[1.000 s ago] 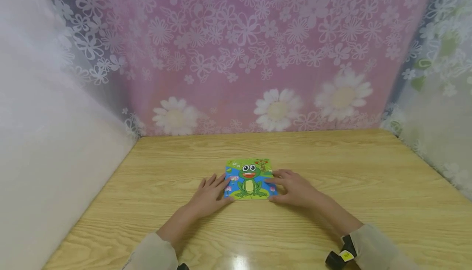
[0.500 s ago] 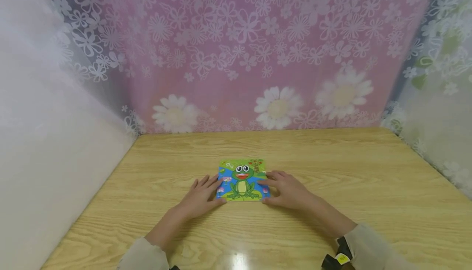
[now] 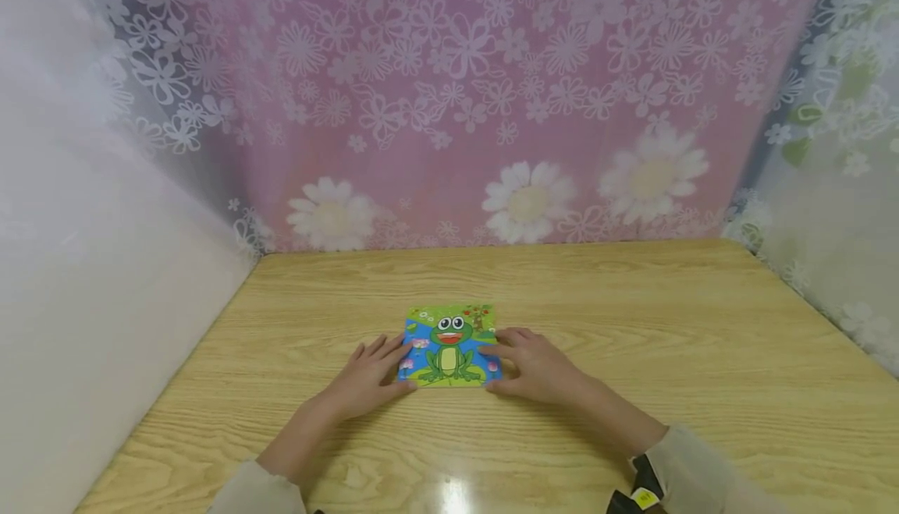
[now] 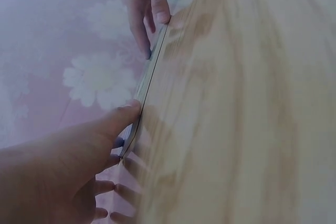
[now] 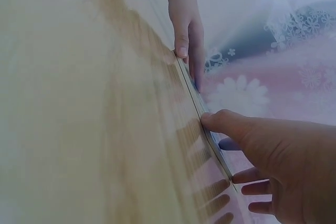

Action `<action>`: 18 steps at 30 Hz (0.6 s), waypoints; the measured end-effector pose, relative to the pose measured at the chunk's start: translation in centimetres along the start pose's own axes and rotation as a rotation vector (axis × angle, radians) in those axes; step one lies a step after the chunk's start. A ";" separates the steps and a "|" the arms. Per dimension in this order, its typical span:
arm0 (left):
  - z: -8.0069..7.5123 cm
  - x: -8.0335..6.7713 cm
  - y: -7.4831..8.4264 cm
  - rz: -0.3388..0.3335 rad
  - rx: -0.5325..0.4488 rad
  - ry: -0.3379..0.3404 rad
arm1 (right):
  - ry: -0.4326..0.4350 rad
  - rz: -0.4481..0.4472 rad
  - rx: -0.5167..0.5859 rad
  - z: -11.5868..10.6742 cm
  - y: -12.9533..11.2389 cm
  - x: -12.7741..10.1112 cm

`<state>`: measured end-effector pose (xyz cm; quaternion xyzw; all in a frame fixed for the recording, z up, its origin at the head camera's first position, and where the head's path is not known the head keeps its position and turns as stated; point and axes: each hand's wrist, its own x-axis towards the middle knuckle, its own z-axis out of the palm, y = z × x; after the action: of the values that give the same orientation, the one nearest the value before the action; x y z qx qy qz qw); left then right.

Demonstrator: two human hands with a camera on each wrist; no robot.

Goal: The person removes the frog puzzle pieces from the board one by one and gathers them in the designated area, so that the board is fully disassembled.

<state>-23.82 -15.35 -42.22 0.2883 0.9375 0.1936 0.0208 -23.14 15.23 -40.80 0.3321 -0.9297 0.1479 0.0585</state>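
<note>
Here a square frog puzzle board (image 3: 448, 345) lies flat on the wooden table (image 3: 632, 327), near the middle of the tabletop and a little toward the person. The left hand (image 3: 370, 376) rests on the table at the board's left edge, its fingers straight and slightly spread, with the fingertips touching that edge. The right hand (image 3: 531, 365) lies at the board's right edge in mirror fashion, fingers extended and a little apart, the tips reaching just onto the printed face.

In the left wrist view the board (image 4: 149, 74) appears edge-on as a thin slab; the left thumb (image 4: 123, 116) presses against its near side while the right hand (image 4: 147, 6) meets the far end. In the right wrist view the same slab (image 5: 202, 106) shows edge-on, with the right thumb (image 5: 220, 121) at its side and the left hand (image 5: 186, 30) at the opposite end. Neither hand curls round the board.

Behind the table hangs a pink flowered curtain (image 3: 456, 93). A pale sleeve (image 3: 702, 471) covers the right forearm.
</note>
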 end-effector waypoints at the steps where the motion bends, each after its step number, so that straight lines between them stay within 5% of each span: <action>1: -0.1 -0.1 0.0 0.000 -0.001 -0.001 | -0.001 0.003 -0.003 0.0 -0.1 0.0; 18: -0.7 -1.0 0.0 -0.021 -0.009 -0.025 | -0.008 0.030 0.032 0.5 -1.0 0.3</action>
<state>-23.14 -16.13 -41.61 0.2809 0.9393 0.1939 0.0360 -22.77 14.15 -40.93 0.3196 -0.9323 0.1624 0.0473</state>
